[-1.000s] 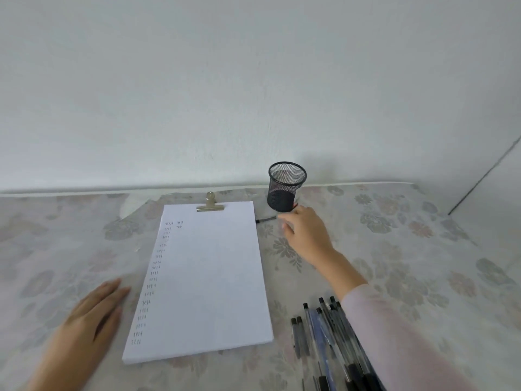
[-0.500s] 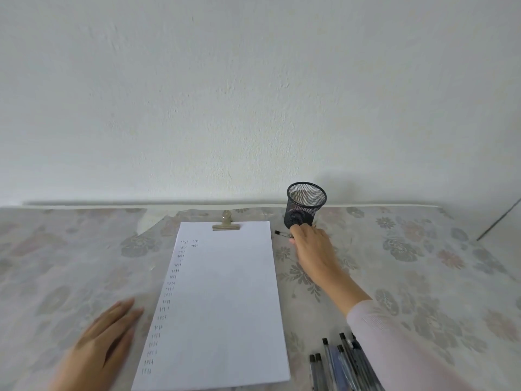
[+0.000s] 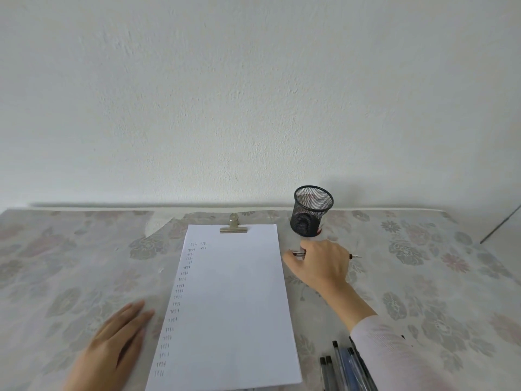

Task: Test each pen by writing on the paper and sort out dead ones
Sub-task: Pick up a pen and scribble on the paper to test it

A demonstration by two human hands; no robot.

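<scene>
Taking the sheet of paper (image 3: 234, 306) as the clock face, it lies lengthwise on the flowered table (image 3: 423, 277), held at its 12 o'clock edge by a metal clip (image 3: 233, 226). A column of small handwritten marks (image 3: 178, 292) runs down its 9 o'clock side, with a second short column begun near the top. At about 1 o'clock, just off the paper's corner, a black mesh cup (image 3: 311, 211) stands upright near the wall (image 3: 253, 94). Whether anything is inside it cannot be told. Just below the cup, at about 2 o'clock, the right hand (image 3: 321, 266) is palm down with its fingers curled round a pen (image 3: 298, 253). The pen lies crosswise under the hand, one end poking out toward the paper and the tip showing on the far side at 3 o'clock. Whether the pen is lifted off the table or touching it cannot be told. A pale sleeve (image 3: 394, 354) covers the forearm. At about 5 o'clock, beside the paper's lower corner and partly under that sleeve, a bunch of pens (image 3: 338, 368) lies on the table, their dark ends pointing toward 12 o'clock. At 8 o'clock the left hand (image 3: 112, 348) rests flat on the table, fingers straight and held together, fingertips just beside the paper's edge.
</scene>
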